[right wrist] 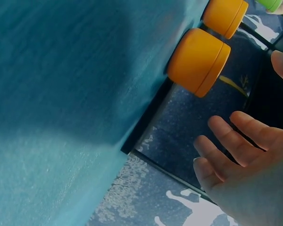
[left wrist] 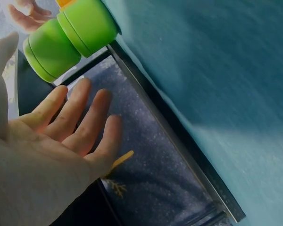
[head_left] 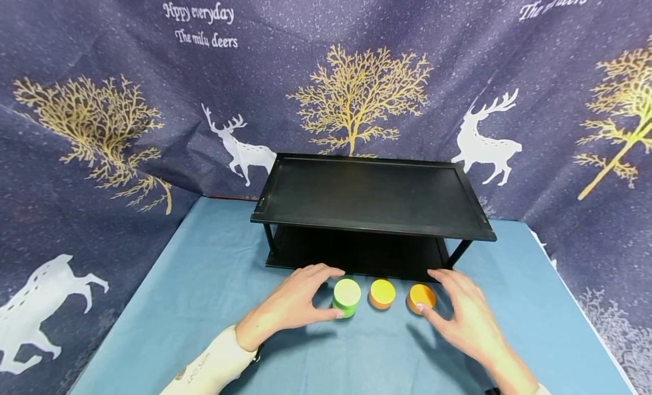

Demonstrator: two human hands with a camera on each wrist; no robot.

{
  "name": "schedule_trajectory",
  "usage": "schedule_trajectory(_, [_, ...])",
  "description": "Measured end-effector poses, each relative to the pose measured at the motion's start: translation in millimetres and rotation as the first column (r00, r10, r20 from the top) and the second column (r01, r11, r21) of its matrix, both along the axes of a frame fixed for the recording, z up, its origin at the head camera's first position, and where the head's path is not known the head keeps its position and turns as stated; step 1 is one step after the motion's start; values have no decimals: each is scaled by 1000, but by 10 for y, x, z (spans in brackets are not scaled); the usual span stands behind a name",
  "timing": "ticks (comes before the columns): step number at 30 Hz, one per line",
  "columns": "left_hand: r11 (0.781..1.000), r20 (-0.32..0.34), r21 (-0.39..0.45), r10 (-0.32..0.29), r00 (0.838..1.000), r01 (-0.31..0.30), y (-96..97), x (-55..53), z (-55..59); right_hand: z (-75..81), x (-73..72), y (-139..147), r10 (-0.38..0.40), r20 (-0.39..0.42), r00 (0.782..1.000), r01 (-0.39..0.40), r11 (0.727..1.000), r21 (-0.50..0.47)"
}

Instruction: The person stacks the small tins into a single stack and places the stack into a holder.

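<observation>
Two small green jars [head_left: 347, 297], one stacked on the other, stand on the blue cloth; the left wrist view shows both green bodies [left wrist: 87, 26]. My left hand [head_left: 297, 299] is beside them with fingers and thumb spread around their left side, and a gap shows between palm and jars. To the right sits an orange jar [head_left: 382, 295] with a yellower top. Further right is another orange jar [head_left: 420, 299]. My right hand [head_left: 466, 310] curves loosely around its right side, thumb overlapping it in the head view. The right wrist view shows that jar [right wrist: 198, 61] apart from the fingers.
Behind the jars stands a black two-level shelf [head_left: 372, 197], its lower board [head_left: 356, 250] just beyond them. Blue cloth [head_left: 204, 259] covers the table. A dark fabric backdrop [head_left: 275, 61] with deer and gold trees hangs behind and at the sides.
</observation>
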State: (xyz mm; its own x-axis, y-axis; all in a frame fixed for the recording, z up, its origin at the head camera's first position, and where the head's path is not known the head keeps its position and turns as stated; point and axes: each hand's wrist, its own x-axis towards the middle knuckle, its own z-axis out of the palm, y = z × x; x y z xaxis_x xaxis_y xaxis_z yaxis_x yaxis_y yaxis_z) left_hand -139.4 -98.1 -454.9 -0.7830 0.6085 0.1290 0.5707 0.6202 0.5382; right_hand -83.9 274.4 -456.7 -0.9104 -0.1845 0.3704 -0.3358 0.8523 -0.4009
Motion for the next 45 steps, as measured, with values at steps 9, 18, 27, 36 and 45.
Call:
schedule_trajectory(9, [1000, -19, -6, -23, 1000, 23, 64, -27, -7, -23, -37, -32, 21, -14, 1000, -21, 1000, -5])
schedule_trajectory(18, [996, -16, -11, -85, 996, 85, 139, -96, 7, 8, -97, -61, 33, 27, 999, -32, 999, -11])
schedule_trajectory(27, [994, 26, -33, -108, 994, 109, 216, -120, 20, -9, -154, -115, 54, 27, 998, -54, 999, -8])
schedule_trajectory(36, [994, 62, -40, -103, 993, 106, 229, -132, -5, -53, -187, -139, 65, 70, 995, -66, 998, 3])
schedule_trajectory(45, [995, 62, -41, -92, 994, 95, 261, -140, -51, -88, -163, -119, 60, 96, 994, -64, 997, 38])
